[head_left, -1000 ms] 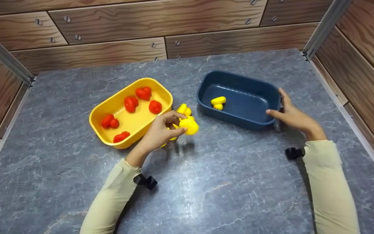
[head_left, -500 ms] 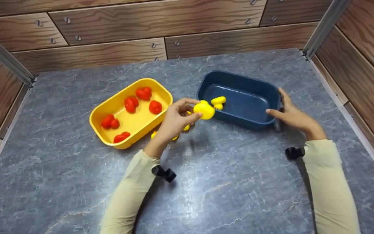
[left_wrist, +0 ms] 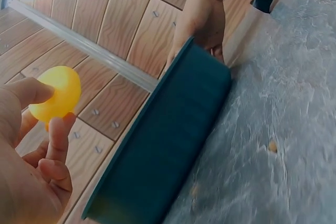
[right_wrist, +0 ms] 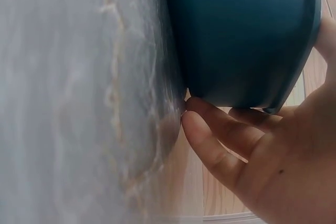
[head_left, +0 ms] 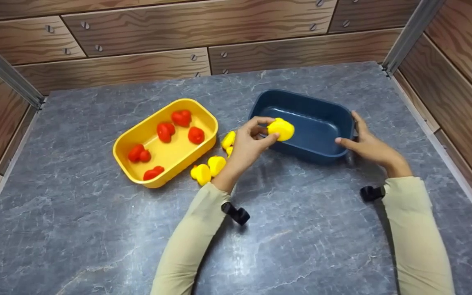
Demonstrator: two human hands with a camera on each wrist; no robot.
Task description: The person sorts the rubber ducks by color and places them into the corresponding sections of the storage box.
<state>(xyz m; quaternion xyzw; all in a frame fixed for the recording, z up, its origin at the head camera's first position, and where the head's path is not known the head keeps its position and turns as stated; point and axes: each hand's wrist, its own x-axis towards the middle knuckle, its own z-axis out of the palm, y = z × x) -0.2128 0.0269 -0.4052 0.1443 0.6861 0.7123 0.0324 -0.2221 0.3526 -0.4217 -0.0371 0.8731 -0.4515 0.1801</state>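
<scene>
My left hand (head_left: 252, 143) pinches a yellow rubber duck (head_left: 281, 129) between thumb and fingers, above the near left rim of the dark blue bin (head_left: 322, 119). In the left wrist view the same duck (left_wrist: 60, 90) shows near the raised bin wall (left_wrist: 157, 140). The duck lying inside the bin is hidden behind this hand and its duck. My right hand (head_left: 373, 149) grips the bin's right end, thumb over the rim and fingers along the outside. From the right wrist, fingers (right_wrist: 220, 135) lie against the end wall, close to the tabletop.
A yellow bin (head_left: 166, 155) with several red heart-like pieces (head_left: 165, 132) stands to the left. Between the bins, several yellow ducks (head_left: 201, 174) lie on the grey marbled table (head_left: 301, 246). Wood-patterned walls (head_left: 203, 24) enclose the back and sides.
My left hand has carried the duck rightward and up from the loose ducks to over the blue bin's rim. My right hand and both bins have stayed put.
</scene>
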